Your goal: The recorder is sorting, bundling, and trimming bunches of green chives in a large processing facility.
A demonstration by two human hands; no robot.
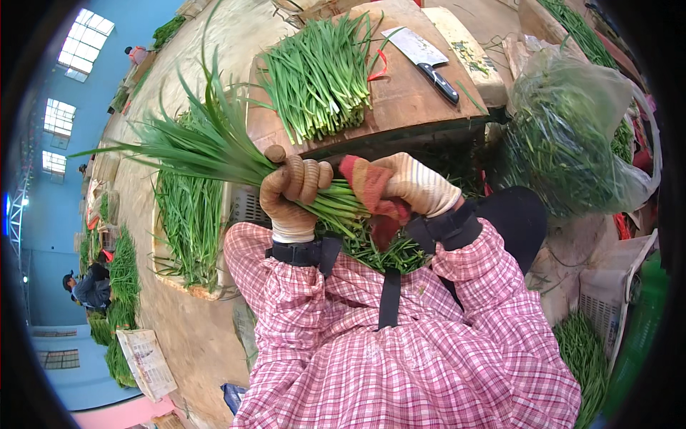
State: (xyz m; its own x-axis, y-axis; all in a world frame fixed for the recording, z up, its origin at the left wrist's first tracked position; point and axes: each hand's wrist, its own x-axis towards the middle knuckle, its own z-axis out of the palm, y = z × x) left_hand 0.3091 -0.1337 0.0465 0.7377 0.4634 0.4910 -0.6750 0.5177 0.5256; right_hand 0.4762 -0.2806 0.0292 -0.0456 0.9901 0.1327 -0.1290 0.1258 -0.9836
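Observation:
A loose bunch of garlic chives (214, 139) lies slantwise before my chest, its leaf tips fanning to the left, blurred at the ends. My left hand (295, 187), in a ribbed brownish glove, is wrapped round the middle of the stems. At their lower ends, the red-tipped fingers of my right hand (396, 187), in a pale striped glove, curl closed against the stems; their inner side is hidden. Cut green bits (382, 255) lie in my lap below. Beyond my hands, a big pile of chives (321, 79) rests on a brown board (400, 100).
A cleaver (423, 61) with a black handle lies on the board beside a red tie (379, 66). To the left stands a crate edge (158, 250) with more chives. A clear bag of greens (564, 136) bulges at right. Another person (91, 284) sits far left.

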